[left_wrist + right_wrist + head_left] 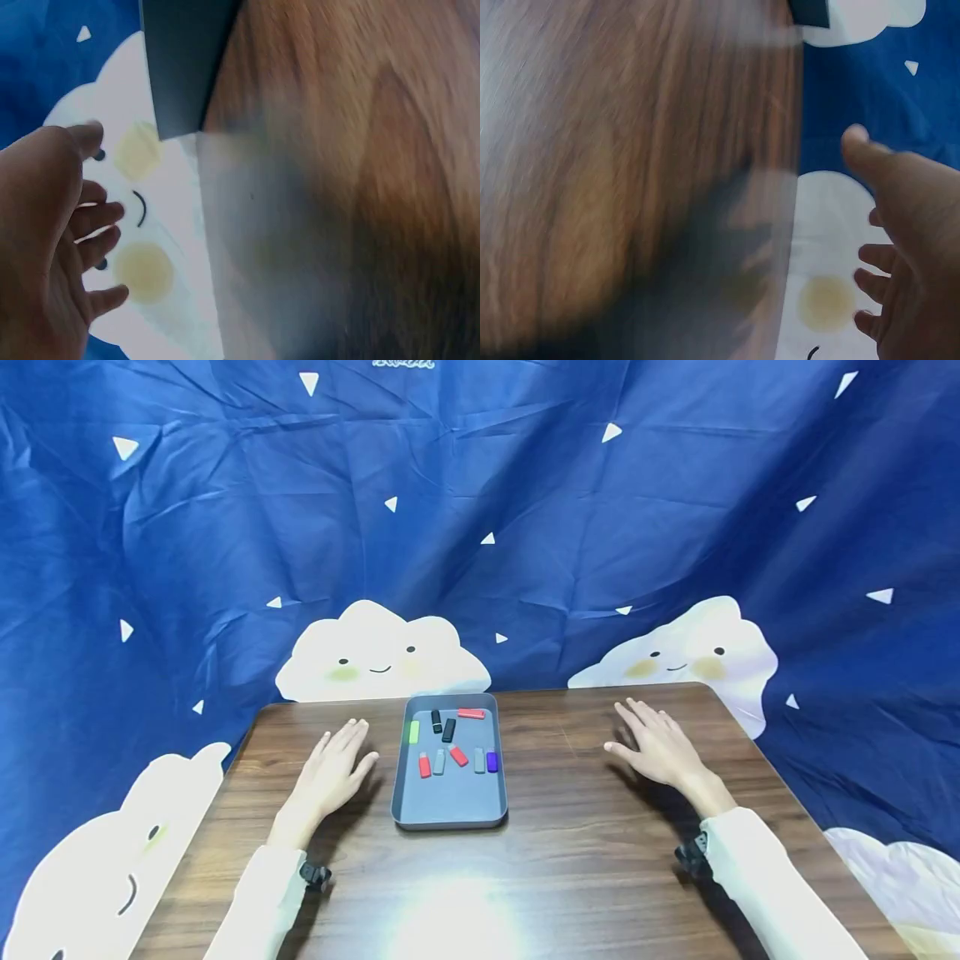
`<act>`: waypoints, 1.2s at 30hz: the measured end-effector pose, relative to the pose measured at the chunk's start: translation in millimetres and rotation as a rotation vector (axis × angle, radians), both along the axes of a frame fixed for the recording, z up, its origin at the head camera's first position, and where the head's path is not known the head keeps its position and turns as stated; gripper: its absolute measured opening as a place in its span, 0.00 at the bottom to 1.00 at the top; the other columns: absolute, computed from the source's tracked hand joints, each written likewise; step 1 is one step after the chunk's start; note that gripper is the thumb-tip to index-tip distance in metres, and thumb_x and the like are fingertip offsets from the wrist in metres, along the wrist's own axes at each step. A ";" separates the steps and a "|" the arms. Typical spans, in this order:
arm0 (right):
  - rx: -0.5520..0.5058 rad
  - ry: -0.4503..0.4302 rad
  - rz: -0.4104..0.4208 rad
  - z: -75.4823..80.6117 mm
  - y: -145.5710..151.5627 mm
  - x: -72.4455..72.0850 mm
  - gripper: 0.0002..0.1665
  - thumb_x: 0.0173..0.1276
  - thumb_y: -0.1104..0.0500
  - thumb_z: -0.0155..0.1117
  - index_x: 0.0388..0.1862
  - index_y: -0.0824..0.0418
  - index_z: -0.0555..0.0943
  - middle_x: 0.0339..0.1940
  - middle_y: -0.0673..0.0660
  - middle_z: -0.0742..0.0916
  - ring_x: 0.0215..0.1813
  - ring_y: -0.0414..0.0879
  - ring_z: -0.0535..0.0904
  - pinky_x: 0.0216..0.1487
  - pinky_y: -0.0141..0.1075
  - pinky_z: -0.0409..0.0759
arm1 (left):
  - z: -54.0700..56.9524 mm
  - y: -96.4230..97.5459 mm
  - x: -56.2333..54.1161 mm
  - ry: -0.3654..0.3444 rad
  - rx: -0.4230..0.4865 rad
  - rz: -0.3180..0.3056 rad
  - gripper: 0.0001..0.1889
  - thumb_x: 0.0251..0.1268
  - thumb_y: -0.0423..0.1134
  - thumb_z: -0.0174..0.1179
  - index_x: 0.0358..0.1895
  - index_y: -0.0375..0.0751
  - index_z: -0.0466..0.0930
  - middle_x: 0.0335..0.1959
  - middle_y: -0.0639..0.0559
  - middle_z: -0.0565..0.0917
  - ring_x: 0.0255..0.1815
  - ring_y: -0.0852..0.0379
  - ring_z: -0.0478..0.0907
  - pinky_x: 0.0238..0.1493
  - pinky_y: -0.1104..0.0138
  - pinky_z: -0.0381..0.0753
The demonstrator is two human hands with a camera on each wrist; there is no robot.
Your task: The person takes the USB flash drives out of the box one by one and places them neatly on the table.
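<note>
A grey rectangular tray (450,802) lies on the wooden table, between the two hands. In it are several small sticks that look like USB flash drives: a black one (448,730), a light green one (414,732), a purple one (492,762), a red one (471,713) and a grey one (479,761), among others. To the tray's left is my left hand (324,781), fingers extended and holding nothing. My right hand (660,745) hovers farther off on the right side, fingers spread and bare. Its shadow falls on the tabletop.
The wooden table (570,860) has a bright glare spot near its front. Behind it hangs a blue curtain (465,510) with white triangles and smiling clouds. A dark wrist device (315,874) sits at the left cuff, another (692,853) at the right cuff.
</note>
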State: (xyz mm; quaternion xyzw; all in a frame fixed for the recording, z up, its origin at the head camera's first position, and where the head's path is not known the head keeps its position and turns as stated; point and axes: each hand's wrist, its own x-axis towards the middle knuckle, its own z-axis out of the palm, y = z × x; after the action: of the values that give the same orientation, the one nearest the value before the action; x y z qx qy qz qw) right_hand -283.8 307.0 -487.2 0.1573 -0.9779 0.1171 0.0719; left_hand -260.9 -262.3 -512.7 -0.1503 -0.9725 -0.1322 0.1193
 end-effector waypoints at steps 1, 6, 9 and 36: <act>-0.004 0.016 0.006 1.4 -2.0 0.5 0.48 0.78 0.39 0.64 0.84 0.65 0.65 0.82 0.73 0.70 0.81 0.72 0.65 0.80 0.70 0.61 | 1.1 2.3 1.0 0.031 -0.002 -0.009 0.32 0.84 0.51 0.53 0.80 0.35 0.67 0.79 0.37 0.72 0.82 0.39 0.67 0.84 0.40 0.60; -0.028 0.037 0.015 7.1 -15.4 3.7 0.37 0.78 0.44 0.66 0.78 0.61 0.74 0.73 0.67 0.81 0.73 0.69 0.76 0.70 0.68 0.75 | 6.4 14.6 6.9 0.178 -0.021 -0.041 0.21 0.80 0.45 0.58 0.68 0.39 0.82 0.60 0.41 0.88 0.62 0.39 0.84 0.63 0.44 0.82; -0.034 0.050 0.020 10.6 -24.2 5.3 0.30 0.77 0.46 0.67 0.71 0.59 0.81 0.68 0.64 0.86 0.69 0.65 0.81 0.65 0.65 0.80 | 7.1 23.7 9.8 0.246 -0.036 -0.063 0.15 0.79 0.43 0.59 0.58 0.41 0.88 0.50 0.46 0.92 0.52 0.43 0.88 0.53 0.47 0.87; -0.088 0.150 0.255 40.1 -148.2 4.7 0.04 0.70 0.52 0.73 0.34 0.45 0.85 0.27 0.40 0.86 0.32 0.38 0.81 0.34 0.44 0.83 | -6.4 82.1 46.4 0.039 0.043 -0.096 0.28 0.84 0.40 0.54 0.75 0.21 0.69 0.78 0.27 0.71 0.79 0.31 0.70 0.81 0.43 0.68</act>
State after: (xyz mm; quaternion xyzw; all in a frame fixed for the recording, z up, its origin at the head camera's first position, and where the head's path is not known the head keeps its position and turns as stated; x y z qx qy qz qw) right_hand -279.1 158.8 -447.1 0.2851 -0.9360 0.1557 0.1359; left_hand -214.6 -180.3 -519.1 -0.1967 -0.9585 -0.1559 0.1349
